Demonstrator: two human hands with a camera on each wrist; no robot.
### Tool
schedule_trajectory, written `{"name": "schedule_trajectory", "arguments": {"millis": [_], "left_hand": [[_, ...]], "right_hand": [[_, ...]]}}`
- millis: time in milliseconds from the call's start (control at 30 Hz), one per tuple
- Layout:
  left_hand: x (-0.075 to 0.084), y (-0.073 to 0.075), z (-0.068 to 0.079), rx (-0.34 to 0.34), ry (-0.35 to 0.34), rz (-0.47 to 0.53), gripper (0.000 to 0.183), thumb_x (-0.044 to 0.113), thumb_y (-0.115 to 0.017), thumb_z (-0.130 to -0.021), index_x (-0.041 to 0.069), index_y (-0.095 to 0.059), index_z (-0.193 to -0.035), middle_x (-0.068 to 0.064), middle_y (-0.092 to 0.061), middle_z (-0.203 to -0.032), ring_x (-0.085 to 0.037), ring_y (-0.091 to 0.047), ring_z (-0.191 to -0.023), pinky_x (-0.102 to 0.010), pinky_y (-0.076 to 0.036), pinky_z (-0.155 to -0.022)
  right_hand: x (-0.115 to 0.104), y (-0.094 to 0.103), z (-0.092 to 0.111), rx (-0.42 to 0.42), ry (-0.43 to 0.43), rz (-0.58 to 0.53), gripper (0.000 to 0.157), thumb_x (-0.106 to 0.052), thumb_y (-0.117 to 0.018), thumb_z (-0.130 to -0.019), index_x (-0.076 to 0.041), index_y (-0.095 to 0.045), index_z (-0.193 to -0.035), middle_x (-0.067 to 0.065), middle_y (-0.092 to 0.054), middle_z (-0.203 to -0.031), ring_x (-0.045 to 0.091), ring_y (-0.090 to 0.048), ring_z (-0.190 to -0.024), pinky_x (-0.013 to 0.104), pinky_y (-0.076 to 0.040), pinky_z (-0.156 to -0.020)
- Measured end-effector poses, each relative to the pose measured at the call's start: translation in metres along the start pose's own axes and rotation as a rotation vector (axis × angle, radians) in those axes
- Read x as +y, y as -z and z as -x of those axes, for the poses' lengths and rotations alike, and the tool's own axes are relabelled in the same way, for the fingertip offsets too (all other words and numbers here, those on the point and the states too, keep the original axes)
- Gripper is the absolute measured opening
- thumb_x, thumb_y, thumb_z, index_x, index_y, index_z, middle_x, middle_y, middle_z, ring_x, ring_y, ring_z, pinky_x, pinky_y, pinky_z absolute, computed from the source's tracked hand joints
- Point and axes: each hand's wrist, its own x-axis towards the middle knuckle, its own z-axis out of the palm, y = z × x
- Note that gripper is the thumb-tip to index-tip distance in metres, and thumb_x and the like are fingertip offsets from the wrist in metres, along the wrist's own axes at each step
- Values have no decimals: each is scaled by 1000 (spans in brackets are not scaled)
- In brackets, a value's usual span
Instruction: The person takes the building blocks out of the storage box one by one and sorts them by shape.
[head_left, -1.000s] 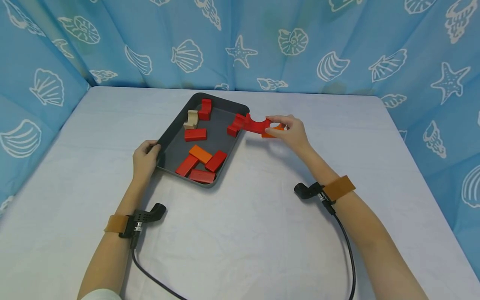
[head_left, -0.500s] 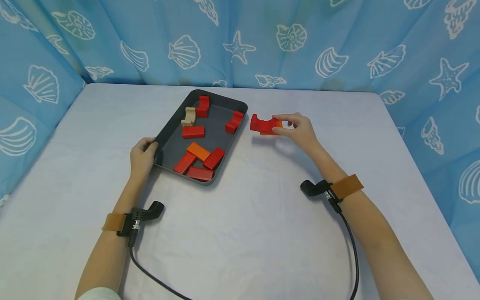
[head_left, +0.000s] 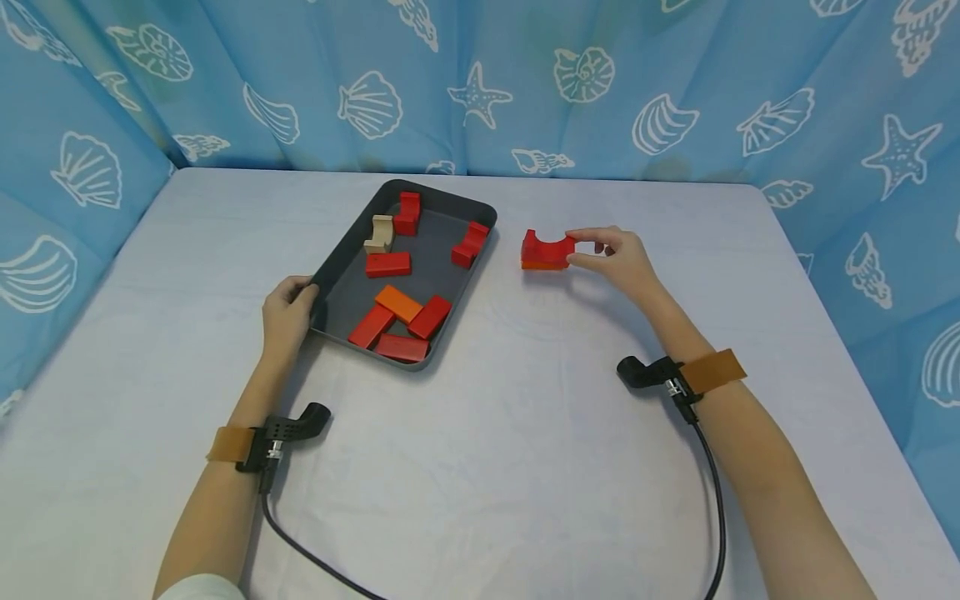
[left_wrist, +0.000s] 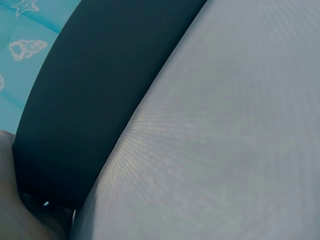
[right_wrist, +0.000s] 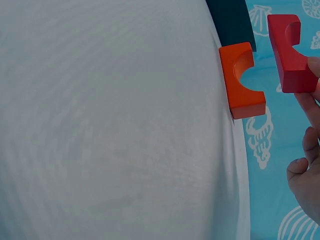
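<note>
My right hand (head_left: 624, 260) pinches one end of a red arch block (head_left: 548, 250) between thumb and fingertips, right of the tray. Its curved notch faces up. Just beneath it is an orange arch block (head_left: 544, 266), mostly covered by the red one in the head view. In the right wrist view a gap shows between the held red block (right_wrist: 283, 57) and the orange block (right_wrist: 234, 82), which stands on the table. With my left hand (head_left: 287, 318) I grip the near left rim of the dark grey tray (head_left: 431, 265); its wall (left_wrist: 95, 95) fills much of the left wrist view.
Inside the tray lie several red blocks (head_left: 388, 265), some notched, with an orange block (head_left: 398, 303) and a cream notched block (head_left: 381, 233). A white cloth covers the table (head_left: 495, 467). Behind it hangs a blue shell-patterned curtain (head_left: 510, 92).
My right hand has carried the red arch block rightward, away from the tray's right edge to over the orange block. My left hand stays on the tray.
</note>
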Motion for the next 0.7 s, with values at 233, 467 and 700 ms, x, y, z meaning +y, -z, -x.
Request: {"name": "schedule_trajectory", "arguments": {"millis": [233,467,700], "left_hand": [[-1,0,1,-3,12,3,30,15,-45,-92,-5,-57,-109,-15,-56,-104,-13,-48,-86,-24,-36,-75],[0,1,0,-5,14,2,30,15,-45,-91,-5,-57,-110,-15,-56,-105,-14,-48,-89,-26,-36,-77],[0,0,-1,4,16,15,29,13,-45,-91,-6,-57,-109,-16,-57,-105,-15,-48,-89,-25,-36,-78]], "right_hand": [[15,1,-3,-15,-4,-20,39,-33,-68,-78,-17,-64,-114,15,-51,-98,16,-39,-84,29,-31,-59],[3,2,-1,-36,-27,-18,39,-24,-68,-80,-8,-62,-115,15,-53,-103,18,-39,-84,27,-32,-60],[9,3,-2,-65,-38,-9,39,-22,-67,-81,-8,-61,-116,14,-53,-103,18,-38,-84,28,-30,-59]]}}
